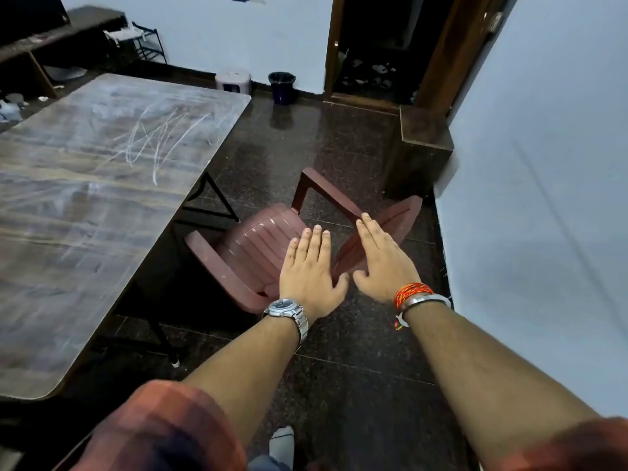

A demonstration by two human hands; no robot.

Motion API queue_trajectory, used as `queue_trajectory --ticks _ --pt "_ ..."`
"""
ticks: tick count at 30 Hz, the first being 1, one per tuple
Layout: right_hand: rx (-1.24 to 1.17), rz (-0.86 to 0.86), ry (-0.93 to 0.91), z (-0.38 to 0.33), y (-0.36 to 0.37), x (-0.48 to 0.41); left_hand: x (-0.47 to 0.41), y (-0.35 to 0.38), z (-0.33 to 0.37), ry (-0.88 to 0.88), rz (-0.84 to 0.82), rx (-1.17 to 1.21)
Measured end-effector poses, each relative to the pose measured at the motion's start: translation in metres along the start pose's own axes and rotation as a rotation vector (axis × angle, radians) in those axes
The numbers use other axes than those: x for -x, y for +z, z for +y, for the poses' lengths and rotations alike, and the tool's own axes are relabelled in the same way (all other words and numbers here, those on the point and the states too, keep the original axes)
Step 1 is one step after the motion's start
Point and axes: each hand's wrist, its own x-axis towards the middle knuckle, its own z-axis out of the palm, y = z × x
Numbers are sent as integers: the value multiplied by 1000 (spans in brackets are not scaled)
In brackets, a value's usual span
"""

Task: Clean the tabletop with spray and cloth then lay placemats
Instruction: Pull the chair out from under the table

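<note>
A long wooden tabletop [88, 198] fills the left of the head view, bare and streaked with white chalky scribbles and smears. My left hand [311, 266] and my right hand [382, 261] are stretched out flat, palms down, fingers together, over a maroon plastic chair. Neither hand holds anything. The right fingertips lie near the chair's backrest edge; I cannot tell whether they touch it. No spray bottle, cloth or placemat is in view.
The maroon plastic chair [251, 246] stands right of the table, angled toward it. A dark wooden box [421, 151] sits by the right wall [543, 198]. A black bin [282, 86] and pale stool [233, 81] stand at the far wall beside a doorway [380, 45].
</note>
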Motion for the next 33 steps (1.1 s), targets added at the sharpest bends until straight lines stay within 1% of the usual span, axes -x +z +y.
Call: queue_trajectory --ticks 4,10,13,16,19,24,26,28,31,33 --pt "79 -130 12 28 7 -14 -22 9 8 -24 -98 -8" --pt "164 -265 -152 76 20 -46 -45 30 24 -109 -309 28" --pt "170 -281 -210 108 23 -61 -56 40 37 -196 -376 34" --pt "208 -260 -378 137 22 -78 -68 48 50 -309 -394 37" --pt "235 -291 -548 161 19 -99 -80 55 58 -417 -418 54" --pt "222 -331 -653 182 28 -121 -75 61 71 -609 -381 -12" --pt "252 -375 -694 184 34 -124 -72 63 75 -630 -349 -59" --pt "280 -405 -728 186 38 -130 -71 66 80 -615 -329 -99" --pt "348 -393 -763 188 38 -137 -69 68 86 -595 -319 -129" --pt "369 -392 -813 194 37 -144 -71 68 93 -614 -297 -131"
